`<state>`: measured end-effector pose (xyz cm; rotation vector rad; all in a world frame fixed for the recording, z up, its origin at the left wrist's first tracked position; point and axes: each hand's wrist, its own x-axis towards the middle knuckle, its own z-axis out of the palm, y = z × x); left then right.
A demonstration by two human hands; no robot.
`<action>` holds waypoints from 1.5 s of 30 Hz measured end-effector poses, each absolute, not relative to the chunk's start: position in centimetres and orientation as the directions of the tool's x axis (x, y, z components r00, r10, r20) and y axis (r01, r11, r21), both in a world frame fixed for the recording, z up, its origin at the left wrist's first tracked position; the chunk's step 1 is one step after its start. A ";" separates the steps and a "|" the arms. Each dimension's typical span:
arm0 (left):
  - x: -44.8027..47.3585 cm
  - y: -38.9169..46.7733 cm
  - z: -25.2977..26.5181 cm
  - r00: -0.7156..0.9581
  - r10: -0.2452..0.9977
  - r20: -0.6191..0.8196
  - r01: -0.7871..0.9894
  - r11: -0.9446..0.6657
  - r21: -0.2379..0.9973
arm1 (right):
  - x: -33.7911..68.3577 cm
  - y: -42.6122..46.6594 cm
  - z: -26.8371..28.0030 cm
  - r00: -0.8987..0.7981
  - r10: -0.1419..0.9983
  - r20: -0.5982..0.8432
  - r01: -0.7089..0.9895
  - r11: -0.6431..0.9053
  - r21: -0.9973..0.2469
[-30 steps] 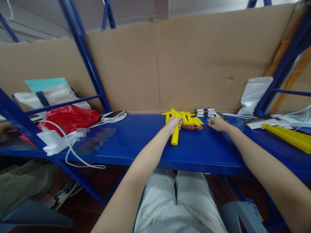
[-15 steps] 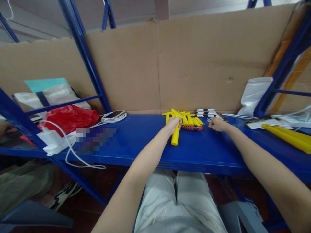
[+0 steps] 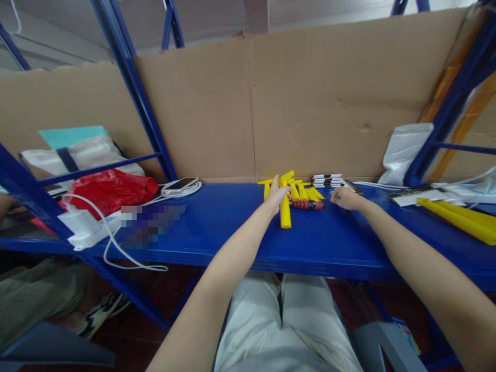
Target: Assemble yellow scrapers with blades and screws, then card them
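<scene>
My left hand [image 3: 277, 196] is closed around a yellow T-shaped tool with a round handle [image 3: 285, 214], held above the blue shelf, its handle end towards me. Behind it lie several similar yellow T-shaped pieces [image 3: 300, 191] and a fan of small yellow wedge-like pieces [image 3: 314, 194]. A red and black screwdriver-like handle [image 3: 308, 205] lies just right of the tool. My right hand [image 3: 345, 198] rests low over the shelf with fingertips pinched together; whatever is between them is too small to make out. A stack of white and black packets [image 3: 327, 180] sits behind it.
A blue metal shelf [image 3: 225, 227] backs onto a cardboard panel [image 3: 194, 113]. At left are a red plastic bag [image 3: 112, 191], a white charger [image 3: 81, 222] and a phone [image 3: 185, 183] with cables. At right lie long yellow pieces [image 3: 461, 219] and a clear bag [image 3: 406, 150]. Another person's leg shows lower left.
My left hand has turned the yellow T-shaped tool, so its handle end has swung slightly right and its head now shows more clearly. My right hand has barely moved.
</scene>
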<state>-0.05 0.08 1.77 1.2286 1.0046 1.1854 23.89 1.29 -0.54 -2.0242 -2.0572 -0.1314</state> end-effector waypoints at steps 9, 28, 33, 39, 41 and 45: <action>0.2 0.2 1.2 0.245 0.962 0.119 0.043 -0.133 0.990 | 24.2 1.6 -0.9 -0.003 0.960 0.279 0.982 0.056 -0.183; 1.0 -0.2 0.1 0.434 0.892 0.130 0.252 -0.259 0.933 | 20.0 0.5 -0.3 -0.029 0.848 0.529 0.670 0.409 -0.620; 1.1 0.0 -0.1 0.451 0.873 0.185 0.202 -0.302 0.932 | 18.8 -0.2 0.0 -0.039 0.843 0.536 0.678 0.417 -0.605; 1.2 0.3 -0.4 0.476 0.853 0.214 0.181 -0.333 0.925 | 18.5 -0.4 0.3 -0.065 0.845 0.532 0.694 0.421 -0.584; 1.2 0.3 -0.4 0.478 0.849 0.224 0.176 -0.343 0.923 | 18.4 -0.5 0.2 -0.042 0.848 0.529 0.684 0.411 -0.603; 1.2 0.2 -0.4 0.464 0.853 0.238 0.168 -0.348 0.922 | 18.2 -0.4 0.0 0.051 0.860 0.508 0.606 0.378 -0.700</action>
